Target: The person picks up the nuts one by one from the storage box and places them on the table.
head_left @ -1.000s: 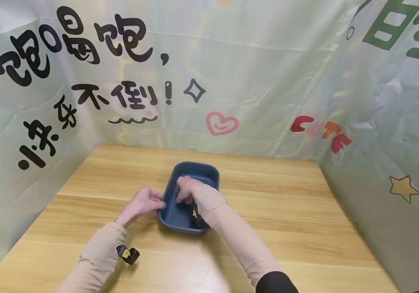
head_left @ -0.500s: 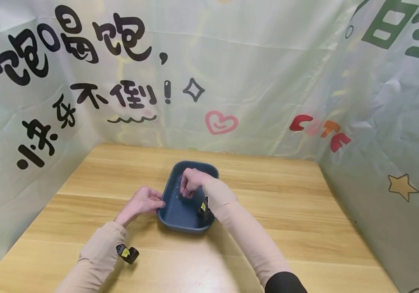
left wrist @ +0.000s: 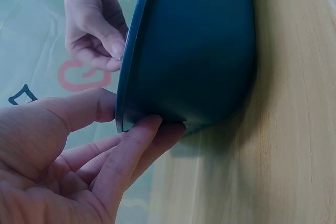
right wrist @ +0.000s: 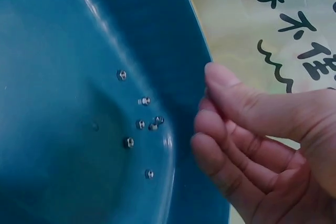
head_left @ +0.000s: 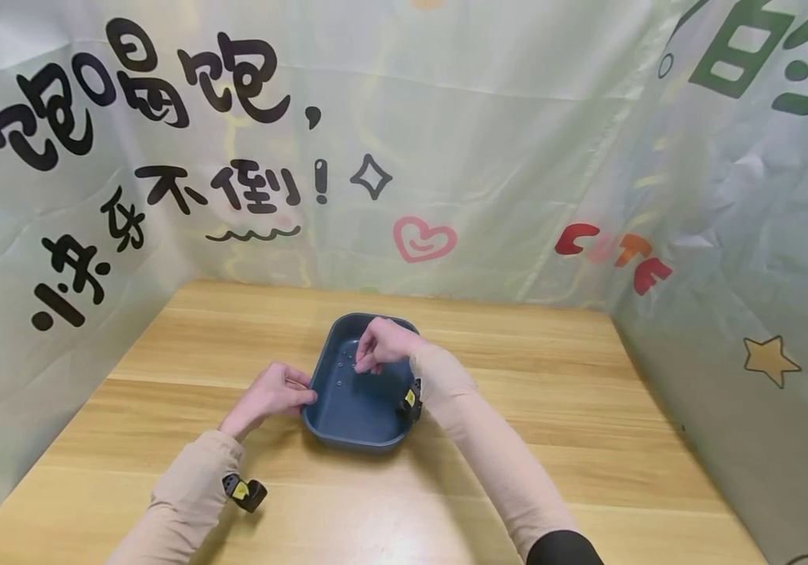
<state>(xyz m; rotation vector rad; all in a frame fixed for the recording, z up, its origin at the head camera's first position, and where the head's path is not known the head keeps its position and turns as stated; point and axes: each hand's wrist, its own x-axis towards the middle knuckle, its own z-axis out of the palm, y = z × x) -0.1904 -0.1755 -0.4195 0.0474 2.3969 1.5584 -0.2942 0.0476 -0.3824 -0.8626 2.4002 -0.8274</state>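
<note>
A dark blue rectangular bin (head_left: 364,420) stands on the wooden table. Several small shiny metal nuts (right wrist: 129,142) lie loose on its floor, towards the left wall in the head view. My left hand (head_left: 275,395) pinches the bin's left wall, thumb at the rim (left wrist: 126,87) and fingers against the outside. Above the bin's far part, my right hand (head_left: 388,343) has thumb and forefinger pressed together. A tiny glint shows at these fingertips in the left wrist view, apparently a nut, mostly hidden by the fingers. The other fingers of that hand are curled.
Wooden tabletop (head_left: 552,408) surrounds the bin. A printed cloth (head_left: 503,157) hangs behind and at both sides. A small black camera (head_left: 245,493) is worn on the left wrist and another (head_left: 411,400) on the right, close to the bin's right wall.
My right hand has risen from the bin's floor and moved to the right and away, uncovering several nuts. My left hand keeps its hold on the bin's wall.
</note>
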